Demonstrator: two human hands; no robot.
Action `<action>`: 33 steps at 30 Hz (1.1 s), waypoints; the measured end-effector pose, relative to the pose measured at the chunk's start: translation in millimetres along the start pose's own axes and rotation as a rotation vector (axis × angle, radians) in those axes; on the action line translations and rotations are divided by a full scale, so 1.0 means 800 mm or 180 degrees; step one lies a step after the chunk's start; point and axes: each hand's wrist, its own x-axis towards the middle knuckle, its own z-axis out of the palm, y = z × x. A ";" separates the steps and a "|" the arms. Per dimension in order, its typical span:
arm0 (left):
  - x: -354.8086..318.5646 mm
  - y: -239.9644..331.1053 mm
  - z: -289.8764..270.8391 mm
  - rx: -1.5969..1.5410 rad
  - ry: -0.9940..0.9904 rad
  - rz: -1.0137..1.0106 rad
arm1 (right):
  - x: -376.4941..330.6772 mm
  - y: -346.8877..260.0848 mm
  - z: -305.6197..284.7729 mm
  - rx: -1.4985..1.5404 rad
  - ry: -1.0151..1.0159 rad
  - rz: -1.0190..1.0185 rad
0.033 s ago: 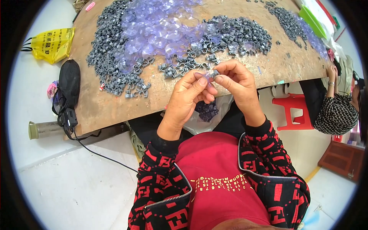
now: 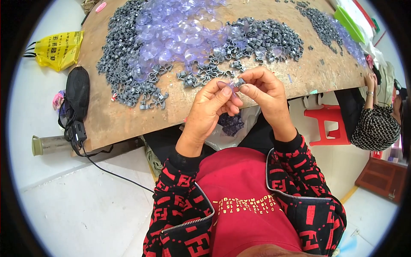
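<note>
Pinched between both sets of fingertips, a small grey plastic clip [image 2: 240, 81] meets a clear violet suction cup [image 2: 231, 85] just off the near edge of the wooden board [image 2: 128, 120]. The left hand [image 2: 209, 109] closes thumb and forefinger on the cup's side of the pair; the right hand [image 2: 266, 96] closes thumb and forefinger on the clip, so the two parts touch at the pinch. Nothing about the hold differs between the two views of this moment: hands, parts and piles sit alike, so the joining looks in progress rather than finished.

Just beyond the grip lie scattered grey clips [image 2: 201, 75], and farther out a heap of translucent suction cups [image 2: 180, 34] ringed by more clips. Directly below the grip, between the forearms, hangs a clear bag [image 2: 233, 124] with dark pieces in it. Well off to the left of the grip rest a black pouch [image 2: 78, 92] with a cable and a yellow bag [image 2: 58, 49]; far to the right, another person's patterned sleeve [image 2: 376, 128] shows beside a red stool [image 2: 327, 124].
</note>
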 end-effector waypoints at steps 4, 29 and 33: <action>-0.002 0.000 0.004 0.0238 0.0079 0.0092 | 0.000 0.001 -0.003 -0.0756 -0.0030 -0.0390; -0.006 0.022 0.000 0.1165 -0.0380 -0.0269 | 0.010 -0.015 -0.025 -0.1779 -0.0885 -0.1251; -0.005 0.023 0.000 0.1435 -0.0195 0.0097 | 0.008 -0.002 -0.026 -0.0648 -0.0937 -0.0676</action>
